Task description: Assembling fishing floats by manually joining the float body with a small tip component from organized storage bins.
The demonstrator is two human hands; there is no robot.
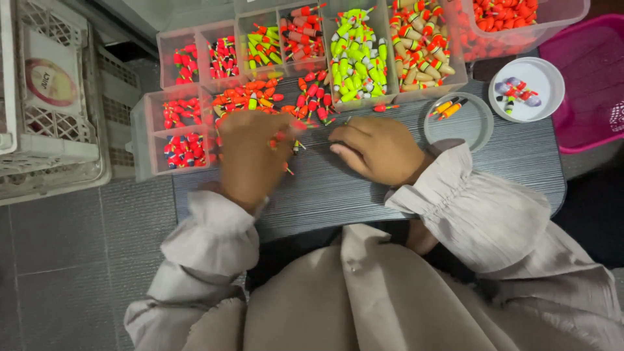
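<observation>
My left hand (250,156) rests on the dark grey table (520,162), its fingers closed over small red and orange floats (286,140) at the near edge of a loose pile of floats (260,99). My right hand (377,148) lies palm down on the table just right of that pile, fingers curled; whether it holds anything is hidden. Both wrists wear pale beige sleeves. Clear sorting boxes stand along the far edge of the table: one with yellow-green floats (356,55), one with tan and red floats (422,45).
A clear round lid (471,127) with two orange floats and a white round dish (546,88) with a few floats sit at the right. A pink basket (595,84) stands far right, a white crate (45,97) at the left on the tiled floor.
</observation>
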